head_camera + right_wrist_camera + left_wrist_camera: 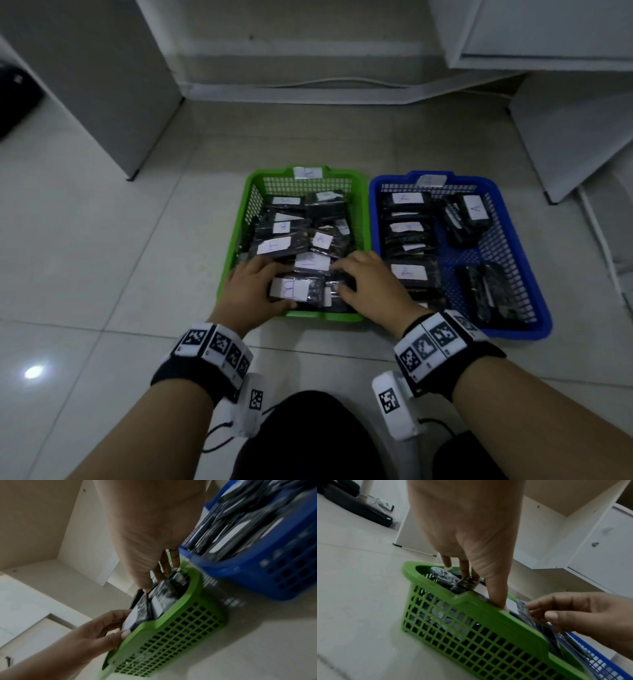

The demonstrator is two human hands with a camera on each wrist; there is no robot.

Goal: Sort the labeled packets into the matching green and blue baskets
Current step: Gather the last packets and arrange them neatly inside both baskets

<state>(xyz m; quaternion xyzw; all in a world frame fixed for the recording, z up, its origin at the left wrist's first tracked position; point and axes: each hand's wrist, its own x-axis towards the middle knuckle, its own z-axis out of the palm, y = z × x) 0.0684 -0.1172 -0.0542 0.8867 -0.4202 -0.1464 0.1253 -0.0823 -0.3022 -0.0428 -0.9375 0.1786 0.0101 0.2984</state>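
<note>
1. The green basket sits on the tiled floor, heaped with black packets bearing white labels.
2. At its near end, the left hand grips the left edge of the B-labelled packet, thumb under, fingers over.
3. The right hand pinches a neighbouring packet, just right of the B-labelled one.
4. The blue basket touches the green basket's right side; its packets include A labels.
</note>
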